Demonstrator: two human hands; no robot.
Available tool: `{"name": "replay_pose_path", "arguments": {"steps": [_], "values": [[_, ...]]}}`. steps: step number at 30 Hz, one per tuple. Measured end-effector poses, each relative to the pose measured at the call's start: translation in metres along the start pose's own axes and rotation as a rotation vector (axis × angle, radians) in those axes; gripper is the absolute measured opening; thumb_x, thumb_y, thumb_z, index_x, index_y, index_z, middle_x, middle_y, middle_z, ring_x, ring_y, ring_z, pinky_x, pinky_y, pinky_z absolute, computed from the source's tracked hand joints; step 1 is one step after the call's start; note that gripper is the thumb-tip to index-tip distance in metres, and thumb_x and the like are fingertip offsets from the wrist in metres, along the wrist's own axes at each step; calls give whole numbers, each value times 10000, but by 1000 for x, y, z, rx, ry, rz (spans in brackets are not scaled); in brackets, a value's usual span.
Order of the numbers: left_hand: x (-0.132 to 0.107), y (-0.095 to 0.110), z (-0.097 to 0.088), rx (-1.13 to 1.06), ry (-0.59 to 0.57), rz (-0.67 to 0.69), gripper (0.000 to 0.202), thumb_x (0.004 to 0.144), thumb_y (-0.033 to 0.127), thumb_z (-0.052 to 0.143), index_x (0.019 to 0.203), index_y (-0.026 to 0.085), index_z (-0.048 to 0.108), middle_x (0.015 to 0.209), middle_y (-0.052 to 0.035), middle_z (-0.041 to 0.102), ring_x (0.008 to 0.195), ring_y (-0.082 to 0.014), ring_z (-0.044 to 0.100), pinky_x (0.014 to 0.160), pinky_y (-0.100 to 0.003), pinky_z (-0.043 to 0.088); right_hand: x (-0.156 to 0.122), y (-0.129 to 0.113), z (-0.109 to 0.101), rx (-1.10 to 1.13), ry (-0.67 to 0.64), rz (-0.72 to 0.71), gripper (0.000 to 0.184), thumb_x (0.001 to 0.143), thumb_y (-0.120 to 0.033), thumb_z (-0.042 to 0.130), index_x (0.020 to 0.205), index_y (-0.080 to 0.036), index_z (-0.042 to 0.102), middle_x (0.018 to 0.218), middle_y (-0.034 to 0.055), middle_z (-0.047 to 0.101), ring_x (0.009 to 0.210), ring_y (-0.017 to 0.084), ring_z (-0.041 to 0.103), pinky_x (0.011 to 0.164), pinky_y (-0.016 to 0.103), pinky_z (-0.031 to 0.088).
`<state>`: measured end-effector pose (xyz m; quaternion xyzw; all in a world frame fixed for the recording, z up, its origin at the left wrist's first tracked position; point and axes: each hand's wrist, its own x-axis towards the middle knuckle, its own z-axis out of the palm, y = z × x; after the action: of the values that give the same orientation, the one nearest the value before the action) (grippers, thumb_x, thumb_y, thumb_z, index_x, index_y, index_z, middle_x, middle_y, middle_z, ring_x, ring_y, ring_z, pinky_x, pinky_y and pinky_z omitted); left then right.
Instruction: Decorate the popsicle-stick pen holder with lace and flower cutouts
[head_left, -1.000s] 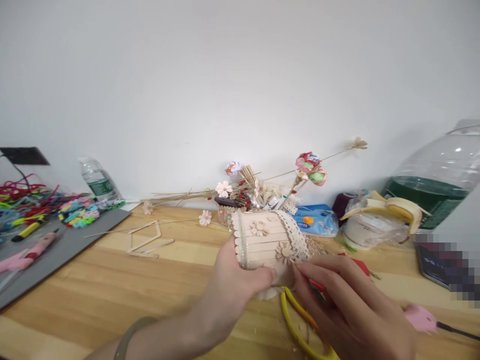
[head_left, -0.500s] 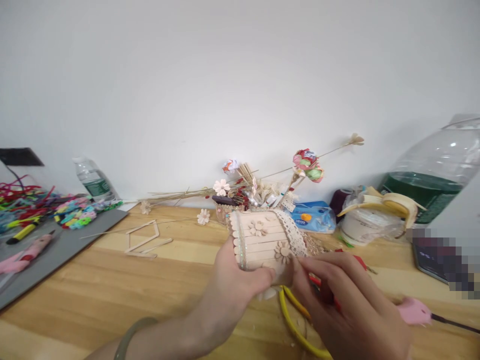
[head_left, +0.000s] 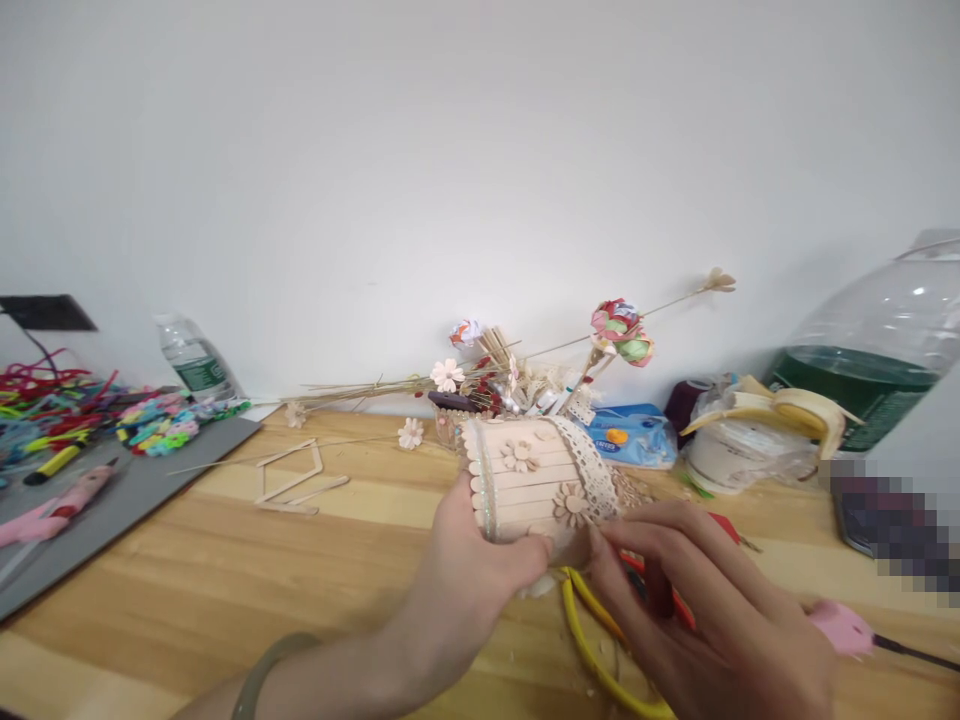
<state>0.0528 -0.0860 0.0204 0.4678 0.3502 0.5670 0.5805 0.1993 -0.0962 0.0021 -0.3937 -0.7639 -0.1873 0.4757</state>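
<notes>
My left hand (head_left: 469,570) grips a craft-stick holder (head_left: 529,475) lying on its side just above the wooden table (head_left: 225,580). The holder is made of pale sticks, with wooden flowers, a glitter strip and a band of white lace round it. My right hand (head_left: 705,610) is at the holder's right end, fingertips pinched against its lace edge; what they pinch is too small to see. Under both hands lie yellow-handled pliers (head_left: 592,650) and a red-handled tool (head_left: 675,600).
Paper flowers on thin sticks (head_left: 622,335) and dried stems lie along the wall. A pink glue gun (head_left: 840,630) is at right, near a large water jug (head_left: 870,370) and a banana peel (head_left: 780,410). Loose craft sticks (head_left: 292,485), a small bottle (head_left: 193,362) and a grey mat (head_left: 112,500) are left.
The holder and both hands stay almost in place; my right fingers have shifted slightly along the lace edge. The view wobbles a little.
</notes>
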Motion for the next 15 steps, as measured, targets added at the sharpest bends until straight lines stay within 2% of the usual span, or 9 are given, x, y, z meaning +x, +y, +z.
{"name": "replay_pose_path", "arguments": {"steps": [5, 8, 15], "values": [[-3, 1, 1, 81, 24, -2, 349, 605, 29, 621, 915, 185, 586, 970, 13, 725, 908, -152, 666, 784, -208, 520, 3, 1, -3, 5, -20, 30, 110, 811, -153, 560, 711, -194, 539, 658, -15, 565, 484, 51, 520, 450, 173, 402], [-4, 2, 2, 94, 25, 4, 345, 607, 21, 608, 911, 185, 587, 948, 13, 729, 894, -152, 671, 774, -208, 524, 4, 1, -2, 13, -33, 37, 140, 822, -149, 536, 690, -194, 526, 645, -16, 551, 491, 50, 518, 448, 164, 398], [-3, -1, 3, 62, 5, 8, 396, 624, 33, 591, 995, 169, 602, 1000, -5, 719, 926, -171, 660, 801, -228, 514, 1, -4, 4, -130, 75, -22, 105, 839, -130, 525, 746, -180, 517, 628, -27, 566, 493, 43, 525, 477, 166, 394]]}}
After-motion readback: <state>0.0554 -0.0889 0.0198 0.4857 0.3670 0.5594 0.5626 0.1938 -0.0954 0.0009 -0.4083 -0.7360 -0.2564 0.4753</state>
